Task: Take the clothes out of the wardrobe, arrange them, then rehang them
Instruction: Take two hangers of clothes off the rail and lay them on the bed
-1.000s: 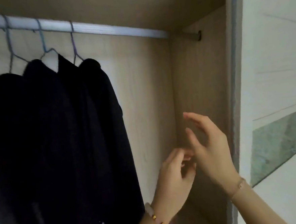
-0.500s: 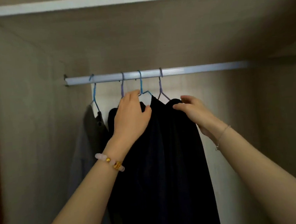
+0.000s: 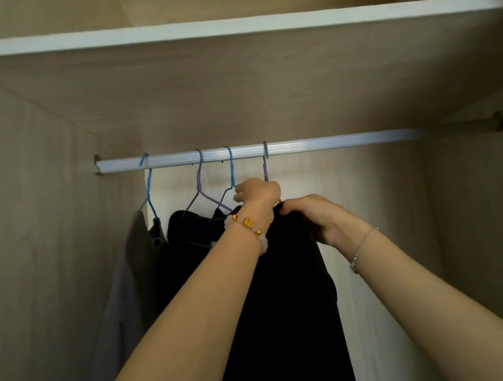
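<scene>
At the rail (image 3: 345, 142), fingers of the left hand (image 3: 258, 193) curl round the neck of the rightmost purple hanger (image 3: 265, 165). The right hand (image 3: 311, 216) grips the shoulder of its black garment (image 3: 290, 291). Nothing is off the rail yet, so I judge the taking-out is only beginning.

Ribbed glossy metal rail (image 3: 315, 145); matt wood-grain wardrobe wall (image 3: 39, 235); coated wire hangers (image 3: 200, 179); matt black cloth garment (image 3: 290, 291)

No legible text, numbers, brands or signs anywhere in view. Only candidate is a small pale patch (image 3: 213, 244) at the collar of the black garment (image 3: 186, 254) second from the left on the rail. It's too small and dim to tell whether anything is printed on it.
</scene>
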Tool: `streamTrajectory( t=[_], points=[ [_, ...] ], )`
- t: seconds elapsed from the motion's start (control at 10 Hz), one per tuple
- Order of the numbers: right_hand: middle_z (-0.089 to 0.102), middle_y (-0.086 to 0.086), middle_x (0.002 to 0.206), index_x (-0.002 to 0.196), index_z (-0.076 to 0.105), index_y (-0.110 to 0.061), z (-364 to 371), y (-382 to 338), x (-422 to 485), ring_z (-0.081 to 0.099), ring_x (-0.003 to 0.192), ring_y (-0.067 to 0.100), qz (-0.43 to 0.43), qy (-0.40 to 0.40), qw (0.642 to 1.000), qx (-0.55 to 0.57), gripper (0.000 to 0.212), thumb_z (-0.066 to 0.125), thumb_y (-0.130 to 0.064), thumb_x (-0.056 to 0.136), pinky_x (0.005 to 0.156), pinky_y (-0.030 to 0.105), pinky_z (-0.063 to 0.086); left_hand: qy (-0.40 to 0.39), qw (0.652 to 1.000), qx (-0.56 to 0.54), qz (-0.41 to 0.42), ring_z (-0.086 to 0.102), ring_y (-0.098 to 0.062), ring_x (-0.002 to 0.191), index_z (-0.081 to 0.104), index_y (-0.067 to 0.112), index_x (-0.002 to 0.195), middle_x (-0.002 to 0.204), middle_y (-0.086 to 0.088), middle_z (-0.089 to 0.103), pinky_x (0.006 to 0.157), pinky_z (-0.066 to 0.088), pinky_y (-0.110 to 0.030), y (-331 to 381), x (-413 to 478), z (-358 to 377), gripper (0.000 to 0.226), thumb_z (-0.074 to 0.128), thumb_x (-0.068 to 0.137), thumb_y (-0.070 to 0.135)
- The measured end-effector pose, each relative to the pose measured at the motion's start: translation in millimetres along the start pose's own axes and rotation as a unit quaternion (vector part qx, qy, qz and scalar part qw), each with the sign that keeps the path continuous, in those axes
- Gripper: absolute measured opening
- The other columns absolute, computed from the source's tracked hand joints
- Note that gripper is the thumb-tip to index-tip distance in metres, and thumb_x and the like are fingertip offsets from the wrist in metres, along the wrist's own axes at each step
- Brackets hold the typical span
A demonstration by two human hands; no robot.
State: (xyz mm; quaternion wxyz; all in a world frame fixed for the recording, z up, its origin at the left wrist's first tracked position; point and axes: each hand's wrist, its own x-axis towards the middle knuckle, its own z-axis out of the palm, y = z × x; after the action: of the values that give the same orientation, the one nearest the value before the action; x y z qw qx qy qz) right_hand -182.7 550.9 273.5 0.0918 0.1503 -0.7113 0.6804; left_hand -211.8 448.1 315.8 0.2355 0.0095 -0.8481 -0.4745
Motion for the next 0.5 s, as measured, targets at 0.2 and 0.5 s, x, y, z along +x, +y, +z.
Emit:
streamTrajectory(
  t=[0.2, 0.5],
  points=[
    [0.064, 0.011, 0.062, 0.083, 0.070, 0.001, -0.6, 0.7, -4.5, 0.060, 0.051, 0.020, -0.021, 0.027, 0.999, 0.001, 0.019, 0.054, 0.009, 0.080, 0.049, 0.021, 0.051, -0.073, 0.996, -0.059, 0.002, 0.053, -0.016, 0.080, 0.041, -0.004, 0.133, 0.129, -0.014, 0.054, 0.046, 0.039, -0.011, -8.8, -12.6, 5.5, 0.037, 0.034, 0.098, 0.006],
    [0.069, 0.008, 0.077, 0.085, 0.074, -0.005, -11.5, -6.6, 8.9, 0.062, 0.064, 0.019, -0.021, 0.011, 1.000, 0.011, 0.028, 0.052, 0.011, 0.080, 0.049, 0.013, 0.053, 0.028, 0.968, -0.248, 0.019, 0.054, -0.033, 0.121, 0.052, -0.005, 0.125, 0.131, -0.022, 0.056, 0.084, 0.046, -0.031, -32.9, 1.3, -29.2, 0.035, 0.044, 0.092, 0.003]
  ],
)
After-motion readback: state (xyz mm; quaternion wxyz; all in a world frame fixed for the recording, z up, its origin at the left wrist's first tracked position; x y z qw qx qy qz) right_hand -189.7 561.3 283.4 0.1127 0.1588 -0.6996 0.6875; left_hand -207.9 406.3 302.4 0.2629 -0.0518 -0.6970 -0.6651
